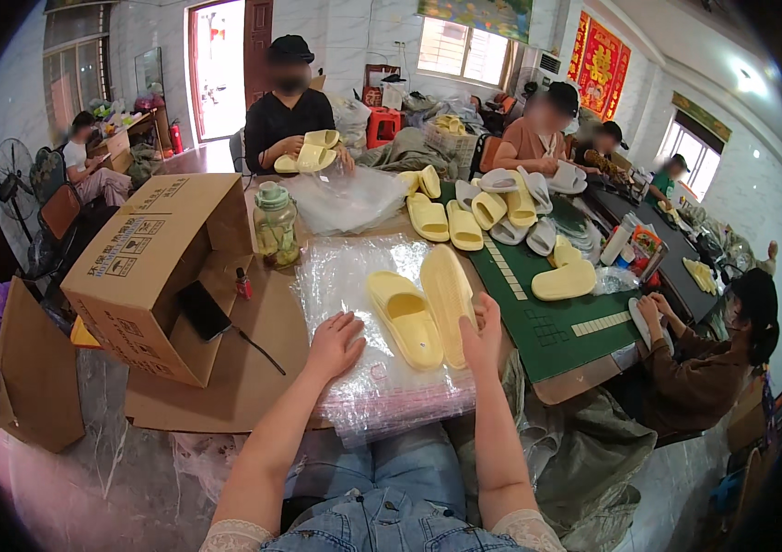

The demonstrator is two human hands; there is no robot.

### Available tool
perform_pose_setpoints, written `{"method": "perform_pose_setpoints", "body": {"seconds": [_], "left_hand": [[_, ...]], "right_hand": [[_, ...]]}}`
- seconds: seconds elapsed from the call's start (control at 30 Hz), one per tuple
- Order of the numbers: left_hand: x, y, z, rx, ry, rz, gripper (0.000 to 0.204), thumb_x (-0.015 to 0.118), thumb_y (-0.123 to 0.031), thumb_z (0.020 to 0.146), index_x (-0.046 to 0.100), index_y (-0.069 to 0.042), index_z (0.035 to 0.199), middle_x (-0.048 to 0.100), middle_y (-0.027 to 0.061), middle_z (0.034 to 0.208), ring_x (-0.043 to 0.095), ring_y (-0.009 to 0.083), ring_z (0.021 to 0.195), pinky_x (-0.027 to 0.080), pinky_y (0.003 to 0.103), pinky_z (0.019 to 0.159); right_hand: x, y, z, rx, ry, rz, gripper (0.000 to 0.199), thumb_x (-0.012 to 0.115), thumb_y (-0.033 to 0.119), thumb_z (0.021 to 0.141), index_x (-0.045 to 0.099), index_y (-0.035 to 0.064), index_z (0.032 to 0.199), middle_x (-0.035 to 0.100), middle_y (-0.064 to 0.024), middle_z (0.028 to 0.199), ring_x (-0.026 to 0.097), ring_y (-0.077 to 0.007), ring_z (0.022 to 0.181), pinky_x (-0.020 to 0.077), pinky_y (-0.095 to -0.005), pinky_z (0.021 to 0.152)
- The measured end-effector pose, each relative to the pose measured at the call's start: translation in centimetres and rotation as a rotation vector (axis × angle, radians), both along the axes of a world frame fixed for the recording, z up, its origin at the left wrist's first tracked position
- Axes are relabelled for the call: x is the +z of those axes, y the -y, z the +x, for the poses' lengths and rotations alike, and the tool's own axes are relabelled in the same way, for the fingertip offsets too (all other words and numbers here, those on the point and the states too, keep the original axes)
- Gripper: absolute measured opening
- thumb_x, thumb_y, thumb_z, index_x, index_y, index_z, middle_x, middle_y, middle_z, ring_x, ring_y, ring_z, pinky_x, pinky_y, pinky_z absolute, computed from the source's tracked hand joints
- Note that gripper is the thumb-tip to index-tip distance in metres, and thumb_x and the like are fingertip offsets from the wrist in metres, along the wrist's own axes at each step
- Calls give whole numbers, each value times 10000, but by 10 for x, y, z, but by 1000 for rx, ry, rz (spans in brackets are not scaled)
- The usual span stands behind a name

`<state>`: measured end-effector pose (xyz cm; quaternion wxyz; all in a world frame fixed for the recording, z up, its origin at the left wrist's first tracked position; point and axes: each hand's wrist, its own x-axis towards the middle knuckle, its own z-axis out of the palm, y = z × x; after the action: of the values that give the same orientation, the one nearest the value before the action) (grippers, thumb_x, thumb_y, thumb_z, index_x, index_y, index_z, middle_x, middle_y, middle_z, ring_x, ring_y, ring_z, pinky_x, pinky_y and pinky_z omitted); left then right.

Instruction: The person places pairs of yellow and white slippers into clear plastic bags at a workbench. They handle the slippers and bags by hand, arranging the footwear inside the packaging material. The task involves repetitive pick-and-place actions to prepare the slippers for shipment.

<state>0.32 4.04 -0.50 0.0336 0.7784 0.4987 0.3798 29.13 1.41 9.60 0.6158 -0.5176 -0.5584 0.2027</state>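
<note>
A stack of clear plastic bags (334, 276) lies on the table in front of me. On it rests a pale yellow slide slipper (402, 322) with its strap up. Its mate, a second yellow slipper (444, 299), stands tilted on edge against its right side, sole partly showing. My right hand (481, 333) grips that tilted slipper by its right edge near the heel, thumb toward me and fingers mostly hidden behind it. My left hand (335, 344) lies flat on the bags, fingers spread, a little left of the slippers and apart from them.
An open cardboard box (147, 267) stands at left with a black phone (203, 311) and a small red bottle (243, 283). Behind the bags is a glass jar (275, 225). Yellow and grey slippers (488, 210) pile on the green mat (538, 336). Co-workers sit around, one handling yellow slippers (310, 155).
</note>
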Motion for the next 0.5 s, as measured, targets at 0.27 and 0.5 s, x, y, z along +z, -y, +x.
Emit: {"method": "perform_pose_setpoints", "body": {"seconds": [0.27,0.5], "left_hand": [[-3,-6,6,-34,-19,12,416,699,-323,876,681,-86,1218,626,180,1351,540,360,1301,396,448,1127],[22,9,10,-56,309,-346,598,787,-350,827,595,-112,1340,615,142,1352,589,297,1238,470,417,1050]], "right_hand": [[29,36,-72,138,724,338,379,671,67,833,642,63,1210,660,-143,1157,609,-357,1058,504,-450,921],[-17,25,-87,320,532,115,402,750,262,878,648,84,1224,649,-166,1155,610,-350,1087,502,-421,952]]}}
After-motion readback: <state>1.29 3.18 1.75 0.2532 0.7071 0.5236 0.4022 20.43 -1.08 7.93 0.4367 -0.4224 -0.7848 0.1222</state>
